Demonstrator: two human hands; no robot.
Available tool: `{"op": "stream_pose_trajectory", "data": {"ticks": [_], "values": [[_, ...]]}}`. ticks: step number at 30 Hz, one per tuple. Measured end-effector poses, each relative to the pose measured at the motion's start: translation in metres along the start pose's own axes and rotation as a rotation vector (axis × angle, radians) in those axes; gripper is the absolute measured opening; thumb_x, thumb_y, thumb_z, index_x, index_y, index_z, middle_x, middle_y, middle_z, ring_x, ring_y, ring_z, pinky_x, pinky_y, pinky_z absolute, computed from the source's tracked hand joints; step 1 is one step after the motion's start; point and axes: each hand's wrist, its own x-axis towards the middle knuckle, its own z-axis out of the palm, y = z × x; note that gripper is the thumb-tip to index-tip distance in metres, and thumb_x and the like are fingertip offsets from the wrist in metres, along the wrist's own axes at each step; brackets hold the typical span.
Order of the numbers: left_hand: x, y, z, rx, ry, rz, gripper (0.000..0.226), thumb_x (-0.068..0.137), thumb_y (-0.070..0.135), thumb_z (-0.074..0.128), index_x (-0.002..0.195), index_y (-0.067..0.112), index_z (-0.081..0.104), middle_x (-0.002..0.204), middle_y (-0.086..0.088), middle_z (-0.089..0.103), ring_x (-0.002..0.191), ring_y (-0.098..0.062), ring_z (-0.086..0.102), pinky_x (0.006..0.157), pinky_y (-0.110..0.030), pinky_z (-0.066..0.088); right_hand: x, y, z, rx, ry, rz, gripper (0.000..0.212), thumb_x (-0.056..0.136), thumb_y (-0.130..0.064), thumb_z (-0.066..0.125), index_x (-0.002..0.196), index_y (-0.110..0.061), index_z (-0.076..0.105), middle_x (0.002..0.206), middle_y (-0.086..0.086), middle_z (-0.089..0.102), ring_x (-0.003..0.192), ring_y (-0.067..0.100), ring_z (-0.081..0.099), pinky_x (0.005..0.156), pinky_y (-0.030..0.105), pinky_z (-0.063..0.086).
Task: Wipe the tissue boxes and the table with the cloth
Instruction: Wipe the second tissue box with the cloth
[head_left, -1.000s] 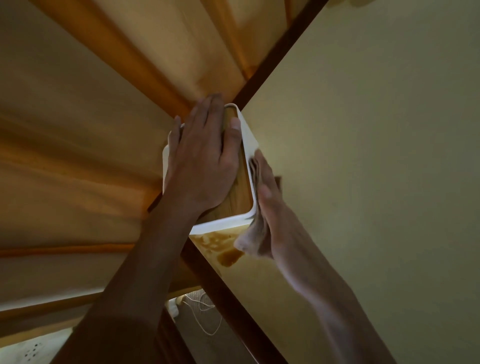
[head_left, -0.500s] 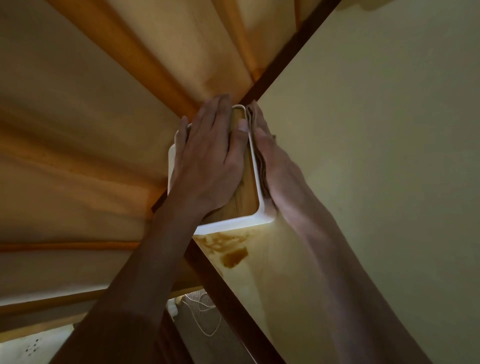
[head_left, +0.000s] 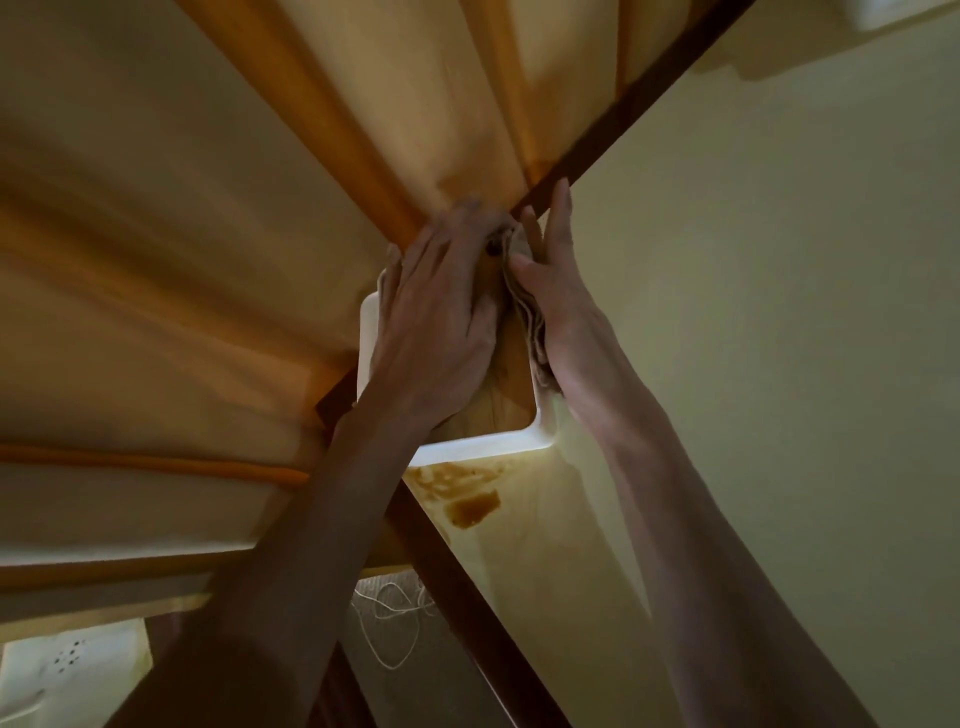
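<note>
A white tissue box (head_left: 483, 446) with a wooden lid (head_left: 506, 384) stands at the left edge of the pale table (head_left: 753, 312). My left hand (head_left: 441, 312) lies flat on the lid, fingers spread and straight. My right hand (head_left: 558, 306) presses a folded beige cloth (head_left: 524, 306) against the box's right side, near its far end. The fingers lie stretched along the side. Most of the cloth is hidden between the hand and the box.
A brown stain (head_left: 472, 506) marks the table just in front of the box. A dark wooden rail (head_left: 457, 582) runs along the table's left edge. Pale fabric (head_left: 182, 260) with orange piping fills the left. A thin white cord (head_left: 389, 623) lies on the floor below.
My right hand has slid the cloth along the box's right side, from the near corner toward the far end. My left hand has stayed on the lid.
</note>
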Motion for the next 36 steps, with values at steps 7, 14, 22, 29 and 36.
{"op": "stream_pose_trajectory", "data": {"ticks": [7,14,22,29,36], "values": [[-0.006,0.007,-0.004,-0.034,0.045,-0.05,0.031,0.101,0.015,0.047,0.13,0.025,0.054,0.133,0.006,0.059,0.125,-0.009,0.037,0.109,-0.065,0.033,-0.045,0.001,0.005,0.037,0.174,-0.037,0.066,0.093,0.0,0.068,0.149,-0.013,0.036,0.142,0.006,0.056,0.128,0.018,0.061,0.095,0.033,0.057],[-0.003,-0.001,0.0,-0.029,0.034,-0.033,0.033,0.096,0.017,0.046,0.127,0.028,0.054,0.141,0.009,0.056,0.142,-0.016,0.039,0.119,-0.058,0.021,-0.061,-0.005,0.02,-0.447,0.52,-0.143,0.007,0.089,-0.006,0.077,0.091,-0.006,0.07,0.098,0.014,0.062,0.081,0.012,0.064,0.07,0.02,0.051],[-0.006,0.005,-0.008,-0.025,0.04,-0.02,0.026,0.092,0.029,0.055,0.115,0.026,0.064,0.139,0.014,0.058,0.133,-0.012,0.045,0.109,-0.041,0.032,-0.054,-0.035,0.031,-0.855,0.517,0.033,0.035,0.089,-0.033,0.077,0.108,-0.016,0.054,0.079,-0.007,0.067,0.07,0.01,0.067,0.065,0.033,0.058],[-0.01,0.032,-0.056,-0.1,-0.054,0.025,0.017,0.088,0.035,0.064,0.103,0.028,0.065,0.123,0.016,0.066,0.121,-0.012,0.055,0.105,-0.041,0.039,-0.069,-0.073,0.035,-1.162,0.393,0.024,0.014,0.094,-0.022,0.064,0.094,-0.009,0.06,0.079,0.011,0.07,0.074,0.038,0.065,0.063,0.047,0.052],[-0.058,0.067,-0.109,-0.354,-0.047,-0.186,0.009,0.091,0.02,0.07,0.099,0.019,0.068,0.095,0.007,0.066,0.089,-0.007,0.052,0.075,-0.02,0.038,-0.105,-0.125,0.03,-1.163,0.245,-0.094,0.022,0.082,-0.018,0.059,0.096,-0.004,0.07,0.082,0.006,0.07,0.071,0.024,0.062,0.067,0.033,0.049]]}}
